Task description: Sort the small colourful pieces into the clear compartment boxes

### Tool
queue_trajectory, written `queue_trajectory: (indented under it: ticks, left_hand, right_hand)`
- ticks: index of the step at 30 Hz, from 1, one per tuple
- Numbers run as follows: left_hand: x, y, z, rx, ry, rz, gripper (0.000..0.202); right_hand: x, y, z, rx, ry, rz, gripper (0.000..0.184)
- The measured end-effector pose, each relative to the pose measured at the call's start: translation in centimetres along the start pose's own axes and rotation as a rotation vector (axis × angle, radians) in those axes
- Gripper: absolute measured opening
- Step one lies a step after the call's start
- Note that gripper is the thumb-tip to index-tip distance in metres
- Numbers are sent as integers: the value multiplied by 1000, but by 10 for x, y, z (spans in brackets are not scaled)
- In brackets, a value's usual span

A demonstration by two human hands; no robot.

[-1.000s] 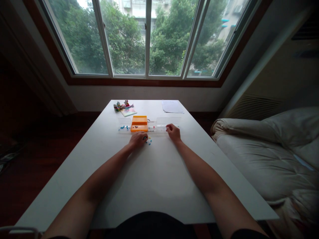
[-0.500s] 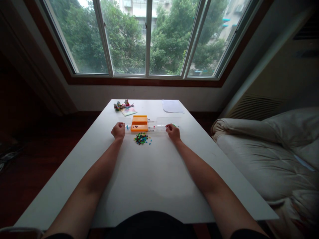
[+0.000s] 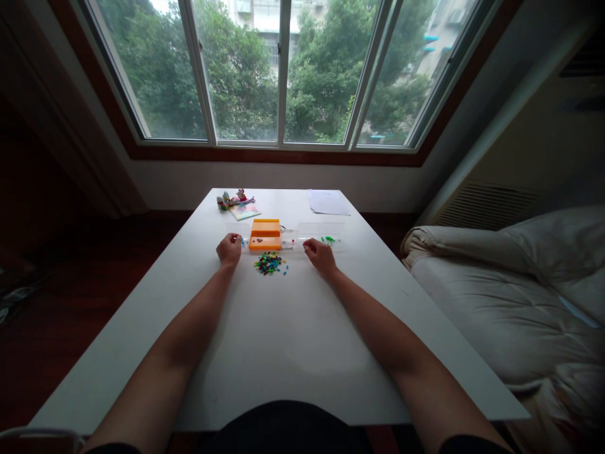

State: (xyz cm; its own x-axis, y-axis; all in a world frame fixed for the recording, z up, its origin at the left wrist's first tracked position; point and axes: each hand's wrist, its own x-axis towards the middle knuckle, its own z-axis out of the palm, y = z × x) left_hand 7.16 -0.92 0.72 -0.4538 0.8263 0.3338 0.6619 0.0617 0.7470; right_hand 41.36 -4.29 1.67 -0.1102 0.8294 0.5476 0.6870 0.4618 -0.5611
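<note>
My left hand [image 3: 229,250] is closed in a pinch at the clear plastic box [image 3: 236,228] on the left, beside a few small blue pieces [image 3: 243,241]. My right hand [image 3: 320,256] is also pinched, at the near left edge of another clear box [image 3: 321,228] holding several green pieces [image 3: 328,239]. What either hand's fingertips hold, if anything, is too small to make out. Between the hands stands an open orange box [image 3: 265,232] with a few dark pieces in its front part. Just in front of it lies a loose pile of small multicoloured pieces [image 3: 268,263].
All of this rests on a white table [image 3: 283,334]. Small colourful figures [image 3: 229,201] and a printed card [image 3: 246,211] lie at the back left, white paper sheets [image 3: 328,202] at the back right. A padded couch [image 3: 496,290] stands to the right.
My right hand has moved left, away from the green pieces, which now show more fully. My left hand has shifted slightly right, towards the blue pieces.
</note>
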Motion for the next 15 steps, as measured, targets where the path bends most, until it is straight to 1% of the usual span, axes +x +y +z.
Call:
queue_trajectory:
  ticks: [5, 6, 8, 11, 15]
  left_hand:
    - [-6, 5, 1, 7, -12, 24, 25]
    - [-7, 5, 0, 10, -19, 24, 25]
    - [-8, 6, 0, 13, -29, 31, 25]
    - [-9, 6, 1, 11, -37, 48, 26]
    - [-11, 7, 2, 8, -50, 68, 25]
  right_hand:
    - [-15, -41, 23, -21, -258, -346, 9]
    - [-18, -46, 27, -36, -305, -402, 9]
    - [-23, -54, 33, -74, -356, -485, 16]
    - [-27, -57, 36, -126, -370, -541, 22]
    - [-27, -55, 36, -135, -360, -544, 16]
